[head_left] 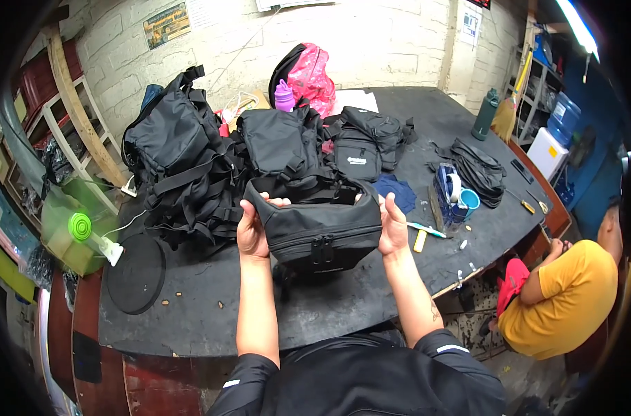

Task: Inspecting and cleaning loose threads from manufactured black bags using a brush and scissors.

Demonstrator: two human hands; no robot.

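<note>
Between my two hands is a black zippered bag [322, 239], its top gaping open and its front zip pulls facing me. My left hand [254, 232] grips the bag's left end, the thumb outside and the fingers reaching over the rim. At the right end, my right hand [393, 227] clasps the side with its thumb up; its other fingers are partly hidden. The bag is held over the dark table [211, 312]. Just beyond it lie more black bags, one in the middle [277, 142] and one with a small white print [360, 149].
A heap of black bags and straps [183, 152] fills the left. A green fan [81, 227] stands at the left edge near a round black disc [136, 274]. Right of me are a blue tape roll [470, 200], a toothbrush [426, 229] and a seated person in yellow [565, 301].
</note>
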